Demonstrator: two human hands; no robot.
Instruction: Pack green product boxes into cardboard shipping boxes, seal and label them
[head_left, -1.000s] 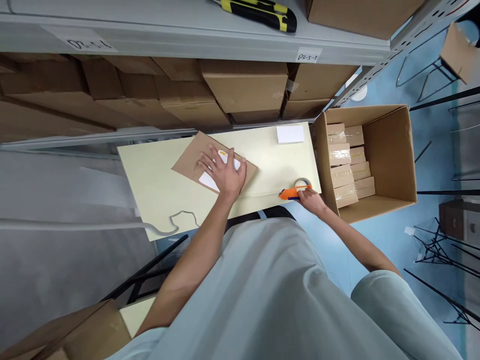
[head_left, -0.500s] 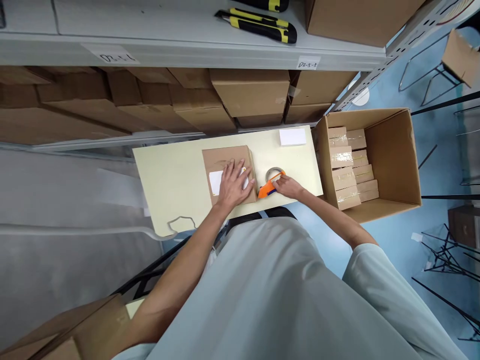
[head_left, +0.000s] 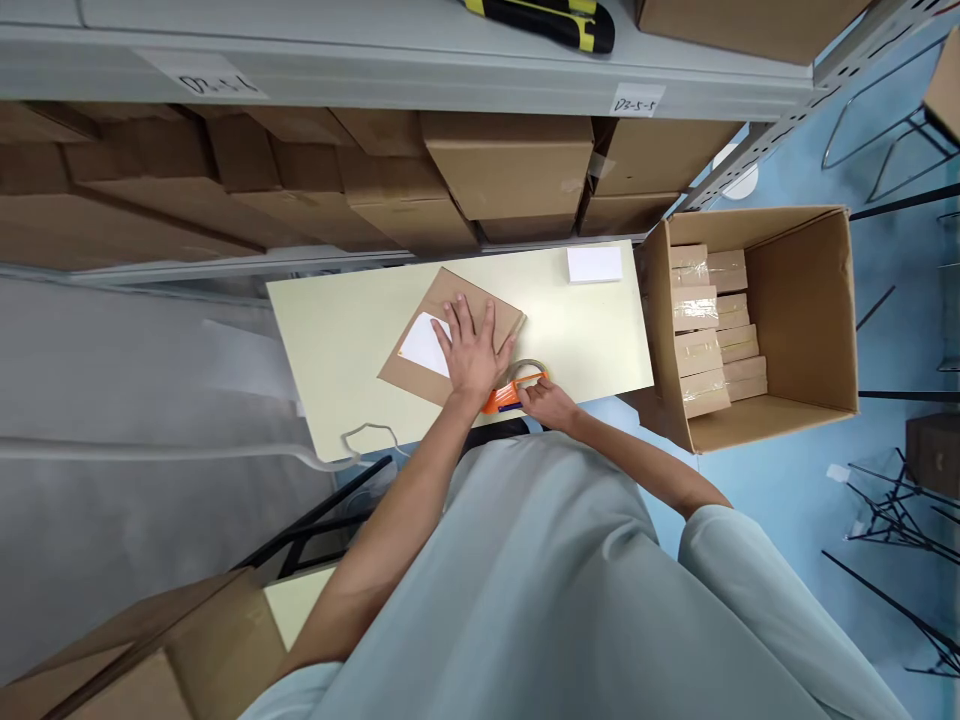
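A flat cardboard box (head_left: 427,310) lies turned at an angle on the cream table (head_left: 330,350). On its top is a white paper label (head_left: 426,345), partly covered by my fingers. My left hand (head_left: 474,350) rests on the box, palm down with the fingers spread. Close to the table's front edge, my right hand (head_left: 549,404) is closed around an orange tape dispenser (head_left: 501,398) that carries a roll of tape. The dispenser's front end is near the box's lower right side; whether it touches is hard to see.
A stack of white paper (head_left: 595,264) sits at the table's back right. Right of the table, an open carton (head_left: 799,320) holds several small taped boxes (head_left: 696,308). Shelving with large cartons (head_left: 510,165) runs behind, and a utility knife (head_left: 555,22) lies on the upper shelf.
The box has been rotated on the table under my left hand, its label now slanted. My right hand has moved left with the tape dispenser, nearer my left wrist.
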